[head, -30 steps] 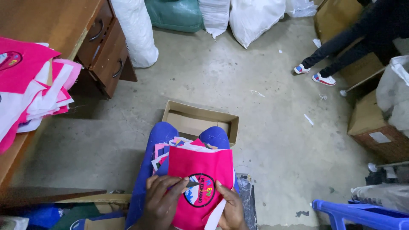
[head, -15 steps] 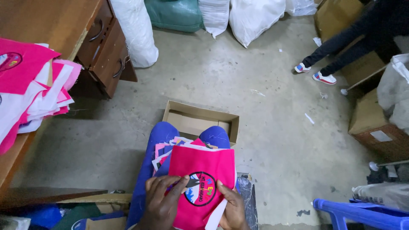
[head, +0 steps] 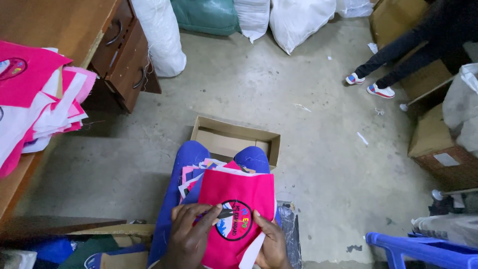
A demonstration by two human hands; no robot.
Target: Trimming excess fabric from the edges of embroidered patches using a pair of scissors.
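Observation:
A pink fabric piece (head: 239,192) with a round embroidered emblem (head: 233,220) lies on top of a stack of fabric pieces on my lap. My left hand (head: 189,234) rests on its left side, fingers reaching over the emblem. At the piece's right edge my right hand (head: 271,241) grips the cloth, thumb on top. More pink, white and blue pieces (head: 191,174) stick out from under it. My legs are in blue trousers (head: 186,154).
An open cardboard box (head: 234,139) sits on the concrete floor by my knees. A wooden desk (head: 64,25) at left carries a pile of pink and white fabric (head: 35,94). Sacks (head: 298,20) line the far wall. Another person's legs (head: 393,55) and cartons are at right; a blue plastic chair (head: 423,249) stands lower right.
My left fingers have shifted slightly over the emblem; the pink piece stays on my lap in both hands.

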